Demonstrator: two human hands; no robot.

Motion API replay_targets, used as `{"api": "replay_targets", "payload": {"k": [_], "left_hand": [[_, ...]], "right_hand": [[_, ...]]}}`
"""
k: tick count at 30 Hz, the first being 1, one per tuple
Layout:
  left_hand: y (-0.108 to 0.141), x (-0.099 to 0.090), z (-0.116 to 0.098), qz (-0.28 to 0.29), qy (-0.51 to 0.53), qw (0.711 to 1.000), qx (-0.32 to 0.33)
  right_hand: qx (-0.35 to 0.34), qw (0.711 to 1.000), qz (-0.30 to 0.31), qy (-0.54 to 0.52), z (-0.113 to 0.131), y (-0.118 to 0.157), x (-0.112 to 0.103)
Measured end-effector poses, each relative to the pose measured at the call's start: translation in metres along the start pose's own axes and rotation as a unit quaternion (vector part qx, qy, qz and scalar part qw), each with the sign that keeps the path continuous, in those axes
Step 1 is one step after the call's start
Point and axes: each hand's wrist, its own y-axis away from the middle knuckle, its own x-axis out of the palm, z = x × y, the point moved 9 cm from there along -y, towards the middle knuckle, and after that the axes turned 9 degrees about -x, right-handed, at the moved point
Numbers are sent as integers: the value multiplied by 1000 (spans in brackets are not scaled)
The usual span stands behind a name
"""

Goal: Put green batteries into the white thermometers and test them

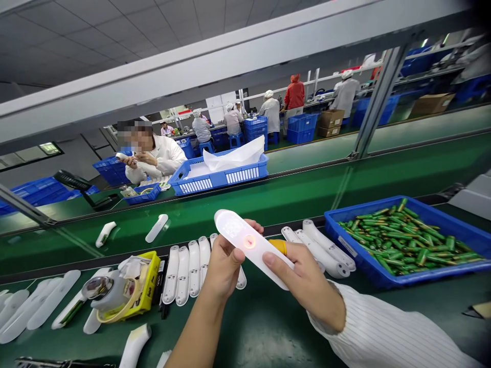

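Observation:
A white handheld device point(238, 232), long with rounded ends and shaped like an infrared thermometer, is held up in front of me at a tilt. A round mark on its face glows reddish. My left hand point(226, 258) grips its upper left part, thumb at the near edge. The lower right end sits in my right hand point(303, 273), whose thumb lies on the face near the edge. A yellow cover point(278, 246) is on one right finger. Behind my hands, white device housings point(194, 268) stand in a row, with more housings point(326, 250) to the right.
A blue bin of green batteries point(410, 245) is at right. A yellow basket point(148, 286) with a bottle stands left, near white covers point(53, 299). Beyond the green conveyor point(215, 212) are a blue crate point(220, 179) and a co-worker point(157, 156). A metal beam point(192, 66) crosses overhead.

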Motion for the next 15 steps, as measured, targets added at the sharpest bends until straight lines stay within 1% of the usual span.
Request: {"api": "replay_targets", "payload": {"k": [3, 5, 7, 9, 12, 15], "left_hand": [[0, -8, 2, -35, 14, 999, 3], [0, -9, -3, -41, 10, 998, 41], [1, -4, -10, -18, 2, 996, 85], [1, 1, -13, 13, 0, 994, 106], [1, 5, -12, 40, 5, 994, 103], [0, 5, -9, 44, 9, 995, 88]], "right_hand": [[24, 999, 16, -32, -7, 0, 5], [36, 998, 35, -48, -8, -1, 8], [34, 997, 51, -53, -6, 0, 9], [25, 996, 67, -51, -2, 1, 11], [21, 995, 85, -37, 2, 3, 13], [20, 995, 85, -50, 5, 2, 12]]}}
